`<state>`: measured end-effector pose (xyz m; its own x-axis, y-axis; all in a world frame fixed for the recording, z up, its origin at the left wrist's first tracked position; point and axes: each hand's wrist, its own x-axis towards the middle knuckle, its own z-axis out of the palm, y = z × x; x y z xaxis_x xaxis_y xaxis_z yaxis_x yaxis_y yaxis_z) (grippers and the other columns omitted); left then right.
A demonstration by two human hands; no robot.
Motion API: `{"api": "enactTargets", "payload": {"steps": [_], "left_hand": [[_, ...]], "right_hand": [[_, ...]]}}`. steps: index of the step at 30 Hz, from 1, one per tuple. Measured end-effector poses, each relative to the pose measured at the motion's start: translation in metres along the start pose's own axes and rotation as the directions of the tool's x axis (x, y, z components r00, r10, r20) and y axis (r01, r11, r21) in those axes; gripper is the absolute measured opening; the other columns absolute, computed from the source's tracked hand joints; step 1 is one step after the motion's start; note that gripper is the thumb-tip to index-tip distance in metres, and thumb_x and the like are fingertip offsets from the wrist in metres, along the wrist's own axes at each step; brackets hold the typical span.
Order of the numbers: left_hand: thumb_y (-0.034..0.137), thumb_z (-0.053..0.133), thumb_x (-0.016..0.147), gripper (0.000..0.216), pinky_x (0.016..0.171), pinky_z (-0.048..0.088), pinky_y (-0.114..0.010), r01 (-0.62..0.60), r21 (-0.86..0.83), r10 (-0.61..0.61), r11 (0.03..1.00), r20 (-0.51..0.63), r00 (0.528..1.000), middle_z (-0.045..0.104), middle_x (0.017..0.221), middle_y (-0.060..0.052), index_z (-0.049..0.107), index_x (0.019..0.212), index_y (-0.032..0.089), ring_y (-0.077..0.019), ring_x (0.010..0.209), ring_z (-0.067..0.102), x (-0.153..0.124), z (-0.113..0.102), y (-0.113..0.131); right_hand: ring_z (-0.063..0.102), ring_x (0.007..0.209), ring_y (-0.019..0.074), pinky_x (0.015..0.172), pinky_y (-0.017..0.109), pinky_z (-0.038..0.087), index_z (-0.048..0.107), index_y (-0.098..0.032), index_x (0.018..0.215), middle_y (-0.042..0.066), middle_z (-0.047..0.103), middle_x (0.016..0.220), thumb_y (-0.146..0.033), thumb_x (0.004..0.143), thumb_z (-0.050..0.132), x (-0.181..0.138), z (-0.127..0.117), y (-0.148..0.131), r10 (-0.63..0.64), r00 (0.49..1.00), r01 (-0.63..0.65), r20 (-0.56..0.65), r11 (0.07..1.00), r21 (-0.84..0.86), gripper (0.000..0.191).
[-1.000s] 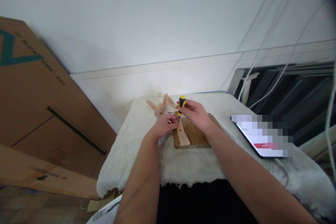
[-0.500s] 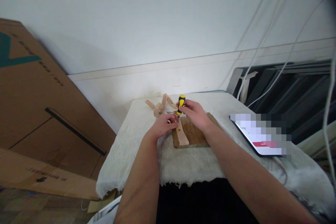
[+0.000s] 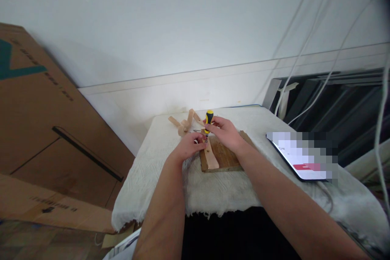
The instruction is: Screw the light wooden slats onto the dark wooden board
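My right hand (image 3: 226,133) grips a small yellow-and-black screwdriver (image 3: 208,120), held upright with its tip down on a pale wooden strip (image 3: 211,158). The strip lies on a darker wooden board (image 3: 226,158) on the cloth-covered table (image 3: 158,178). My left hand (image 3: 189,146) is closed at the strip's far end, its fingertips pinched right beside the screwdriver tip. What the fingertips pinch is too small to make out.
Several loose pale wooden pieces (image 3: 183,122) lie behind the hands near the table's far edge. A tablet with a lit screen (image 3: 300,154) lies at the right. A large cardboard box (image 3: 45,138) leans at the left. White cables (image 3: 307,44) hang at the right.
The screwdriver handle has tilted slightly left in my right hand. Both hands stay in the same place on the strip.
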<state>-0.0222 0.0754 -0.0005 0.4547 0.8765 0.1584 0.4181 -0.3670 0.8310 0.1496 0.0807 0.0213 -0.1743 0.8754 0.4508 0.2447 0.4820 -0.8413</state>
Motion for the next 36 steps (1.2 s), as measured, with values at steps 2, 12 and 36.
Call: {"api": "enactTargets", "payload": {"steps": [2,12,36], "left_hand": [[0.027,0.063,0.072,0.016,0.062,0.039,-0.024,-0.005,-0.001,0.005,1.000,0.002,1.000,0.055,0.070,0.001,0.055,0.066,0.014,-0.0112,0.067,0.049,-0.0003,-0.0001,0.0012],[0.027,0.062,0.072,0.016,0.060,0.037,-0.024,0.010,-0.009,-0.010,1.000,0.007,1.000,0.051,0.066,0.002,0.056,0.066,0.014,-0.0105,0.063,0.046,0.0009,0.0001,-0.0007],[0.027,0.062,0.073,0.015,0.060,0.036,-0.023,0.010,0.012,-0.010,1.000,0.008,1.000,0.050,0.066,0.002,0.057,0.069,0.013,-0.0107,0.064,0.046,0.0016,0.0005,-0.0007]], "right_hand": [[0.060,0.075,0.0173,0.074,0.031,0.045,0.068,-0.019,0.092,0.001,0.068,0.083,-0.030,0.078,0.054,-0.0003,-0.0002,0.0012,-0.013,1.000,0.012,0.020,1.000,0.028,0.022],[0.052,0.063,0.0146,0.060,0.028,0.040,0.056,-0.019,0.078,0.000,0.058,0.069,-0.042,0.072,0.063,0.0021,0.0017,-0.0010,0.022,0.998,-0.030,-0.066,0.993,-0.117,0.024],[0.054,0.071,0.0135,0.067,0.029,0.044,0.053,-0.021,0.096,0.000,0.058,0.088,-0.029,0.068,0.065,0.0026,0.0038,0.0060,-0.045,0.999,0.047,-0.031,0.994,0.101,0.031]]}}
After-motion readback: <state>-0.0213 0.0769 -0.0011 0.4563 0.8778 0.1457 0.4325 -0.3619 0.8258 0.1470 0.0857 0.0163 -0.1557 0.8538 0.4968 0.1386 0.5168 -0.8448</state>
